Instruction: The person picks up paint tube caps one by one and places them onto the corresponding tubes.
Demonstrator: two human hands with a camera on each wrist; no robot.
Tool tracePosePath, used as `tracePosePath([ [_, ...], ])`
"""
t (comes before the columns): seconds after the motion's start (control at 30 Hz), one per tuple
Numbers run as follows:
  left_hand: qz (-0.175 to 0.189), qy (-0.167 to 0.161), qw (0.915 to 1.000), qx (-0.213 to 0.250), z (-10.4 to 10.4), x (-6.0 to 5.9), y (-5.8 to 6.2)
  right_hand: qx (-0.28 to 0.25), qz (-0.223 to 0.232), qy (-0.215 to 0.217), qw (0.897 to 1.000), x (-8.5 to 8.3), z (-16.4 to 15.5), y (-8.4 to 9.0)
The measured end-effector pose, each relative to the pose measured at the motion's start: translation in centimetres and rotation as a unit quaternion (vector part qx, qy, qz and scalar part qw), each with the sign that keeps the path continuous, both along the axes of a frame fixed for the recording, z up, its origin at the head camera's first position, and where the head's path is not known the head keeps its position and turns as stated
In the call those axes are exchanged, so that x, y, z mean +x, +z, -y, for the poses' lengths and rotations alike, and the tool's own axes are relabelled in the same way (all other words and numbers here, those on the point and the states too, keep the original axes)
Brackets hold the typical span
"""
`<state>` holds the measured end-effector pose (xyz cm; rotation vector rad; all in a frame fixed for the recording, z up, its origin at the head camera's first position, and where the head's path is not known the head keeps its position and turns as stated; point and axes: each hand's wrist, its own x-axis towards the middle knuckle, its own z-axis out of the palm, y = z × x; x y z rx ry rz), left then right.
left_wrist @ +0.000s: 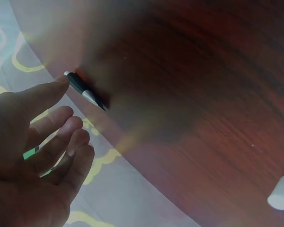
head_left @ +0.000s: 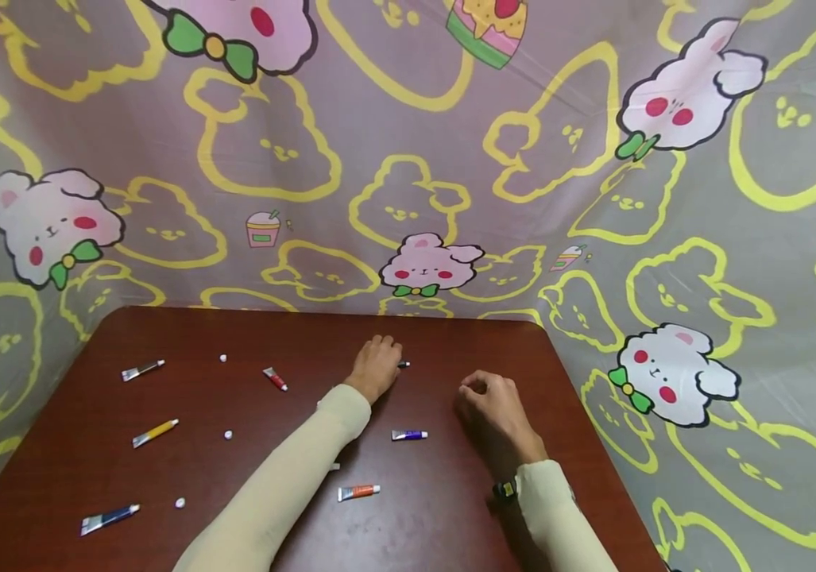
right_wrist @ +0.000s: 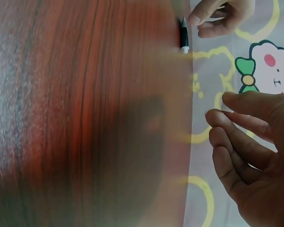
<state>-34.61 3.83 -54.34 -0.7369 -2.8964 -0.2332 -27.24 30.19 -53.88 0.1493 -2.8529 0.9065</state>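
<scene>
Two hands lie on the dark wooden desk (head_left: 450, 508), both in cream sleeves. The left hand (head_left: 376, 367) reaches far forward; in the left wrist view its fingers (left_wrist: 61, 137) are spread and relaxed, holding nothing, and its forefinger tip touches the white-capped end of a black paint tube (left_wrist: 85, 91) that lies flat on the wood just beyond that tip. From the head view only the tube's end shows, poking out on the right of the knuckles.

The right hand (head_left: 491, 409) rests near the desk's right edge, a dark watch (head_left: 504, 488) on its wrist. Its fingers (right_wrist: 236, 137) are loosely bent with thumb and forefinger tips close together; the pictures do not show whether anything small sits between them, so whether this grip is closed on something I cannot tell. The black tube lies well ahead of it, to its left.

Between the two forearms lies a purple tube (head_left: 409, 434), and nearer the person, an orange tube (head_left: 358, 492). Left of the left hand lies a red tube (head_left: 275, 379); farther left lie a silver tube (head_left: 142, 370), a yellow tube (head_left: 155, 433) and a blue tube (head_left: 110, 519). Three small white caps are scattered among them: one (head_left: 223, 358), another (head_left: 228, 434), a third (head_left: 179, 502). A bunny-print cloth (head_left: 408, 159) hangs behind and around the desk.
</scene>
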Motion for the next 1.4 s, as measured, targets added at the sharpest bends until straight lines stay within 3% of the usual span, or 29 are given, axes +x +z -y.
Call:
tracePosePath([
  [0.43,-0.009,0.004,0.9999,-0.008,-0.4,-0.3,-0.4,0.006,-0.007,0.007,1.0,0.7,0.6,1.0],
  [1.4,-0.007,0.005,0.9998,-0.018,-0.3,-0.5,-1.0,-0.008,-0.009,0.022,1.0,1.3,1.7,1.1],
])
